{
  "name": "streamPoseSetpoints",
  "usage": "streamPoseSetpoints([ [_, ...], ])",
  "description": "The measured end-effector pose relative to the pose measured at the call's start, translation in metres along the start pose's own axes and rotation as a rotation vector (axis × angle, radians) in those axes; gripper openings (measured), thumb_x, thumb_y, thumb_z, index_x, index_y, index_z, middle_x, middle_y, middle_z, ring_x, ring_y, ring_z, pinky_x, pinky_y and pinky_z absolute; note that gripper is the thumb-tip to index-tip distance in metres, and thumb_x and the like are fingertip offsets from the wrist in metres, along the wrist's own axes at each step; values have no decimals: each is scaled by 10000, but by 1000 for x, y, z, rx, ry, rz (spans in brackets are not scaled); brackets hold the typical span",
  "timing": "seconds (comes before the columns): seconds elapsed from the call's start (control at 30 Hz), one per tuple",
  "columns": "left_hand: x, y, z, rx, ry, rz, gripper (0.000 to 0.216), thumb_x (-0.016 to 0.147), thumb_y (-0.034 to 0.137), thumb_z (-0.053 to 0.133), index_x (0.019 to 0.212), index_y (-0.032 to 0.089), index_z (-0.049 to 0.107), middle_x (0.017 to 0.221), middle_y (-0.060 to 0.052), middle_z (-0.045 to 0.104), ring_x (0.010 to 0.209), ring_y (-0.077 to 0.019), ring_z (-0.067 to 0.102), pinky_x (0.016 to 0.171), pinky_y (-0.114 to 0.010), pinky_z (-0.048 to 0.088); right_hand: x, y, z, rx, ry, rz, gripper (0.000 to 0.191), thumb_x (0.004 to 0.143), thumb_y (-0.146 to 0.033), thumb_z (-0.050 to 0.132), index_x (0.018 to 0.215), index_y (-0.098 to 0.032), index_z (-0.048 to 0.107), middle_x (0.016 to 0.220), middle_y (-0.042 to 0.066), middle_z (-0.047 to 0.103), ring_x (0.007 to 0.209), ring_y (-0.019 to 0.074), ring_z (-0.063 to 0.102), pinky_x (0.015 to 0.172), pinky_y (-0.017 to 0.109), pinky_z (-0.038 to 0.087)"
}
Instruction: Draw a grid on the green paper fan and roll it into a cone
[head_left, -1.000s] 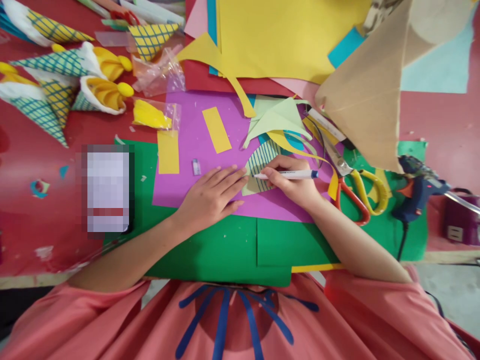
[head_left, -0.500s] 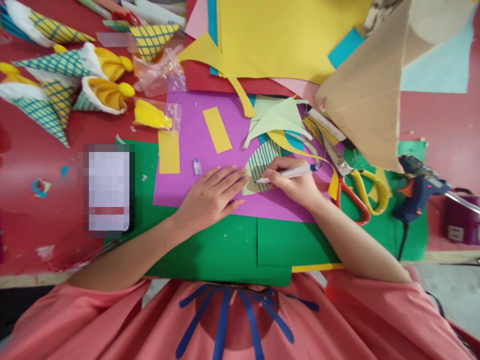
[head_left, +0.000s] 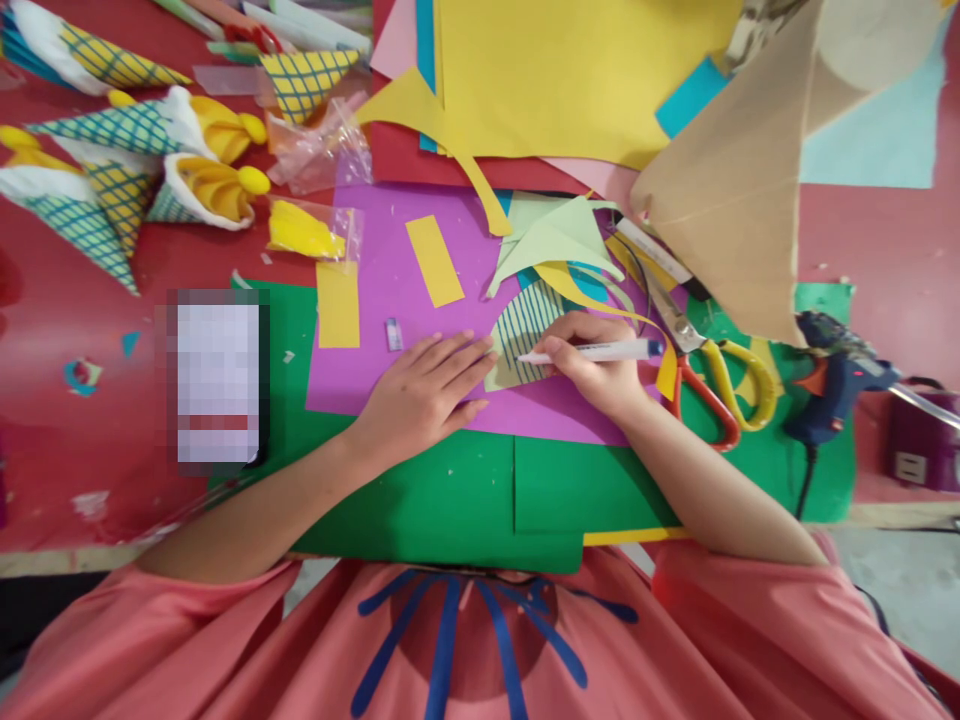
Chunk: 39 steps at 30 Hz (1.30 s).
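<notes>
My right hand (head_left: 596,365) grips a white marker (head_left: 619,351) with a dark blue end, its tip resting on a pale green piece of craft sheet (head_left: 517,325). Dark parallel stripes cover much of that piece. My left hand (head_left: 431,385) lies flat with fingers stretched out, the fingertips at the piece's left edge. Under both is a purple sheet (head_left: 375,385), laid over green sheets (head_left: 450,500). Two yellow strips, one of them a tilted yellow strip (head_left: 435,261), lie beyond my left hand.
Scissors (head_left: 709,375) and a blue glue gun (head_left: 832,385) lie to the right. Pale green offcuts (head_left: 559,240) sit just beyond the striped piece. A blurred-out phone-like device (head_left: 217,380) and several checked cones (head_left: 112,130) are at left. A tan cone (head_left: 735,180) stands at upper right.
My right hand and the marker have shifted slightly to the right, and the marker lies at a flatter angle. My left hand has stayed in place.
</notes>
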<state>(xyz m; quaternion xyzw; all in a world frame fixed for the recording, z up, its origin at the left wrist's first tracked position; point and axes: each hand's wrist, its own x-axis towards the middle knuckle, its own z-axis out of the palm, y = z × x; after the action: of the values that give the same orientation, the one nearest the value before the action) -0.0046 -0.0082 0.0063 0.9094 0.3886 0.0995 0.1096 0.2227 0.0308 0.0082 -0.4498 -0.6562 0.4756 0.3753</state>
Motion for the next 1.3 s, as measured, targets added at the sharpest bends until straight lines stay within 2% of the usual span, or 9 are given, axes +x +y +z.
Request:
streamPoseSetpoints([
  [0.1,-1,0,0,21,-7,-3,468,939,327,440,1381,172,428,1417,-81,483,1329,-241,427,1105,-429,347,-4,0,0,-28,66,-61,231,831,-324,587,650,-183,611,585,0,605,532,100,524,528,253,418],
  [0.37,-1,-1,2,6,3,-34,484,937,335,444,1389,164,415,1423,-96,473,1335,-247,420,1109,-441,347,1,1,2,-80,-101,-17,214,847,-285,575,685,-154,622,592,-14,593,516,71,499,502,215,373],
  [0.9,-1,0,0,29,10,-31,467,934,325,451,1367,149,444,1409,-96,490,1318,-258,437,1095,-438,360,4,1,1,-48,-163,47,213,812,-223,578,612,-150,584,562,-26,562,494,62,456,479,207,332],
  [1.13,-1,-1,1,8,12,-36,476,934,332,450,1379,167,431,1408,-95,490,1318,-259,439,1094,-450,362,4,2,2,-78,-123,29,218,824,-247,571,626,-155,578,553,-31,546,486,62,427,479,215,320],
  [1.3,-1,-1,1,32,11,-29,467,934,327,449,1365,147,446,1409,-98,489,1309,-262,446,1090,-446,367,4,3,0,-58,-184,42,218,802,-199,576,590,-150,570,541,-36,535,488,58,427,476,211,314],
])
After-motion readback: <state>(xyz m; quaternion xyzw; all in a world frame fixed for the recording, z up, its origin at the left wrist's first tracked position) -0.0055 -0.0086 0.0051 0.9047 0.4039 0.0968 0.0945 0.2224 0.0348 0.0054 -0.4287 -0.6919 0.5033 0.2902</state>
